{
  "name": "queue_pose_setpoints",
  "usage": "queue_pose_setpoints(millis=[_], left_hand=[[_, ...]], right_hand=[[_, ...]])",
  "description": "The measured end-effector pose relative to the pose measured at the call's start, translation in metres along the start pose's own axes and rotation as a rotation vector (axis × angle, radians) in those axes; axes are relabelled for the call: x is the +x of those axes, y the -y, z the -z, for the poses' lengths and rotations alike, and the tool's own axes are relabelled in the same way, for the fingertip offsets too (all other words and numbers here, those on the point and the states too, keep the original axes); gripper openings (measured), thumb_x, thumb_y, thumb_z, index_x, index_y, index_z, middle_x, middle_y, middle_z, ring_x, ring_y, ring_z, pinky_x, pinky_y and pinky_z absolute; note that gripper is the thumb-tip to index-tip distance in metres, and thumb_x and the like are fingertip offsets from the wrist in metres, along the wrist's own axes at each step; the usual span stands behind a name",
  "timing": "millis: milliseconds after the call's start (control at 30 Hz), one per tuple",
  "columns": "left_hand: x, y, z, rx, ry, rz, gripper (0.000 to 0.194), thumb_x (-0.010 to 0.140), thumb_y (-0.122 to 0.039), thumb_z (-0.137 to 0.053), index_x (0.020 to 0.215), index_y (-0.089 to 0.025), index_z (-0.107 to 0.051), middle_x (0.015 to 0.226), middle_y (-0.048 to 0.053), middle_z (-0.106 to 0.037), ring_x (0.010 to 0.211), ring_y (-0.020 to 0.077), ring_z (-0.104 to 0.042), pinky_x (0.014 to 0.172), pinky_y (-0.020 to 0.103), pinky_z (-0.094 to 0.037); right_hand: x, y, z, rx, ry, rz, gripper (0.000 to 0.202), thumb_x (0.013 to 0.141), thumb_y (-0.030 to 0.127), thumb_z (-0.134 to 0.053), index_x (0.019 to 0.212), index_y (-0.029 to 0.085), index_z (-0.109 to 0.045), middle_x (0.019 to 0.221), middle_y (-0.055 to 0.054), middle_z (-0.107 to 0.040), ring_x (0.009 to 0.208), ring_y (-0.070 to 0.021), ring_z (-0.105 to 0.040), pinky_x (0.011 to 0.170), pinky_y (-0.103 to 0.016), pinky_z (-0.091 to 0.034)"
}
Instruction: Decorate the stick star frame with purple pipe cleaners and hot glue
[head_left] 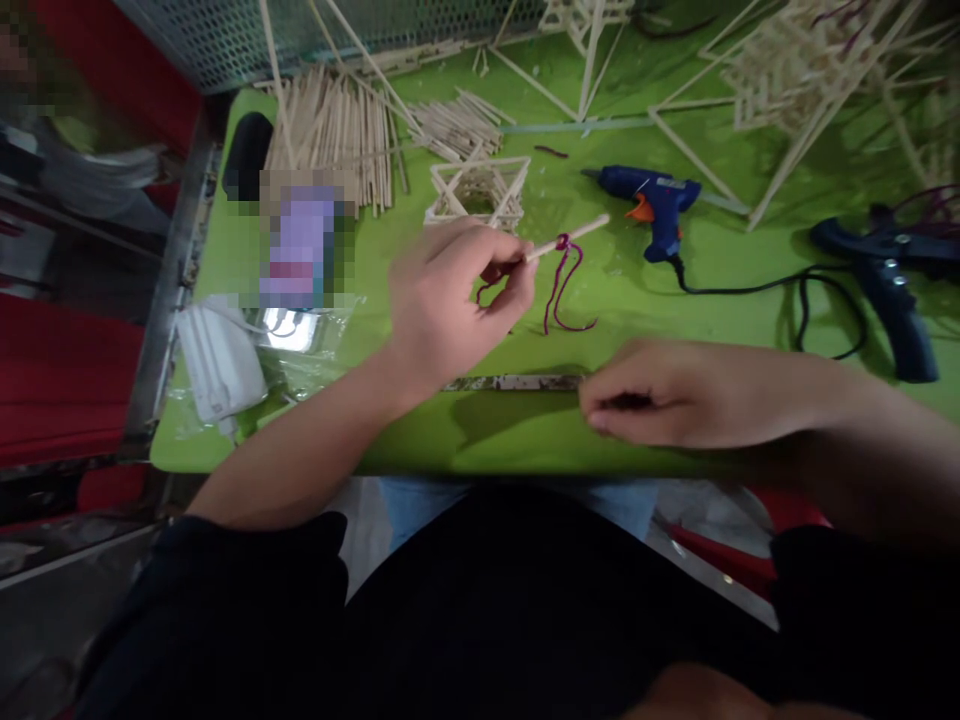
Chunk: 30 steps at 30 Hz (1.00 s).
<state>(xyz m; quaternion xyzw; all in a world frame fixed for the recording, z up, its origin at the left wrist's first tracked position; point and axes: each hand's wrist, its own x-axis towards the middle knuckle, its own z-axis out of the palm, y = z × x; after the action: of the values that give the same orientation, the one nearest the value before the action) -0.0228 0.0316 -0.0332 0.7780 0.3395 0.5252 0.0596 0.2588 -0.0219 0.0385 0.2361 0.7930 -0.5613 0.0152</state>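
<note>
Right hand (637,393), right of centre, curled at a flat strip's (517,383) right end; can't tell if gripping. Left hand (461,290), mid-frame, thumb and fingertips pinching wooden stick (590,227), purple cord (562,241) tied on. Glue gun (664,215), upper right: label illegible.

Head-worn view, close, facing downward

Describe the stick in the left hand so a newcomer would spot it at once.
Over the green table, near the middle of the picture, find the person's left hand. Its fingers pinch a pale stick that points toward the orange-triggered glue gun. Unlike the loose sticks piled farther back, it has purple string looped around it.
</note>
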Motion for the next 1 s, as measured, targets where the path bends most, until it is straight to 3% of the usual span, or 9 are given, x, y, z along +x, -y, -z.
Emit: queue_pose_setpoints(millis=[133, 200, 300, 367, 467, 567, 667, 767, 1000], left_hand=[[0.002, -0.008, 0.003, 0.057, -0.117, -0.157, 0.018, 0.116, -0.042, -0.07, 0.106, -0.03, -0.079, 0.086, 0.001, -0.078, 0.076, 0.0178, -0.074, 0.074, 0.038, -0.063], [0.002, -0.011, 0.004, 0.039, -0.087, -0.149, 0.014, 0.116, -0.039, -0.071, 0.109, -0.03, -0.079, 0.088, 0.001, -0.079, 0.078, 0.0184, -0.075, 0.075, 0.04, -0.063], [0.001, -0.01, 0.006, -0.028, -0.023, -0.077, 0.021, 0.112, -0.051, -0.081, 0.107, -0.031, -0.078, 0.09, 0.002, -0.08, 0.08, 0.0209, -0.076, 0.08, 0.046, -0.067], [0.001, -0.01, 0.007, -0.03, -0.022, -0.084, 0.023, 0.11, -0.054, -0.085, 0.104, -0.032, -0.078, 0.089, 0.003, -0.08, 0.079, 0.0216, -0.075, 0.078, 0.047, -0.066], [0.005, -0.016, 0.01, 0.046, -0.076, -0.183, 0.011, 0.114, -0.039, -0.08, 0.106, -0.031, -0.077, 0.087, 0.001, -0.08, 0.076, 0.0196, -0.074, 0.068, 0.044, -0.06], [0.009, -0.025, 0.016, 0.107, -0.068, -0.254, 0.006, 0.115, -0.029, -0.079, 0.11, -0.028, -0.075, 0.092, 0.0, -0.083, 0.079, 0.0183, -0.078, 0.068, 0.041, -0.06], [0.011, -0.03, 0.019, 0.157, -0.058, -0.27, 0.008, 0.114, -0.028, -0.081, 0.111, -0.029, -0.073, 0.094, 0.0, -0.085, 0.081, 0.0186, -0.081, 0.069, 0.042, -0.063], [0.01, -0.03, 0.018, 0.182, -0.07, -0.288, 0.008, 0.113, -0.029, -0.081, 0.11, -0.03, -0.073, 0.092, -0.001, -0.085, 0.079, 0.019, -0.081, 0.068, 0.042, -0.063], [0.009, -0.032, 0.015, 0.166, -0.067, -0.331, 0.01, 0.111, -0.025, -0.082, 0.11, -0.027, -0.072, 0.089, -0.002, -0.085, 0.075, 0.0172, -0.08, 0.064, 0.039, -0.059]], right_hand=[[0.001, -0.009, 0.008, 0.024, -0.169, 0.023, 0.025, 0.116, 0.034, -0.07, 0.096, 0.021, -0.079, 0.079, 0.002, -0.072, 0.068, -0.0109, -0.062, 0.062, -0.024, -0.045], [0.002, -0.009, 0.007, 0.066, -0.217, 0.025, 0.024, 0.117, 0.034, -0.068, 0.104, 0.021, -0.083, 0.085, -0.001, -0.079, 0.073, -0.0136, -0.069, 0.065, -0.026, -0.049], [0.004, -0.005, 0.002, 0.097, -0.299, 0.013, 0.019, 0.116, 0.035, -0.073, 0.111, 0.021, -0.084, 0.092, -0.003, -0.083, 0.077, -0.0155, -0.072, 0.068, -0.029, -0.051], [0.005, -0.002, 0.0, 0.117, -0.341, 0.053, 0.021, 0.112, 0.039, -0.081, 0.102, 0.02, -0.081, 0.086, -0.001, -0.078, 0.073, -0.0141, -0.065, 0.066, -0.03, -0.048], [0.008, -0.001, -0.003, 0.186, -0.38, 0.167, 0.04, 0.113, 0.047, -0.083, 0.086, 0.021, -0.072, 0.072, 0.002, -0.064, 0.064, -0.0116, -0.052, 0.062, -0.03, -0.041], [0.009, -0.004, -0.006, 0.184, -0.533, 0.21, 0.043, 0.111, 0.051, -0.086, 0.085, 0.021, -0.07, 0.072, 0.001, -0.062, 0.064, -0.0123, -0.049, 0.059, -0.032, -0.036], [0.01, -0.009, -0.008, 0.122, -0.657, 0.242, 0.048, 0.102, 0.051, -0.096, 0.08, 0.022, -0.065, 0.071, 0.002, -0.054, 0.064, -0.0125, -0.044, 0.059, -0.034, -0.032], [0.01, -0.013, -0.011, 0.075, -0.662, 0.303, 0.064, 0.102, 0.055, -0.095, 0.071, 0.021, -0.051, 0.065, 0.004, -0.041, 0.06, -0.0111, -0.033, 0.057, -0.036, -0.024], [0.019, -0.016, -0.023, -0.07, -0.815, 0.395, 0.062, 0.112, 0.04, -0.085, 0.068, 0.02, -0.046, 0.065, 0.002, -0.041, 0.06, -0.0115, -0.039, 0.061, -0.038, -0.026]])
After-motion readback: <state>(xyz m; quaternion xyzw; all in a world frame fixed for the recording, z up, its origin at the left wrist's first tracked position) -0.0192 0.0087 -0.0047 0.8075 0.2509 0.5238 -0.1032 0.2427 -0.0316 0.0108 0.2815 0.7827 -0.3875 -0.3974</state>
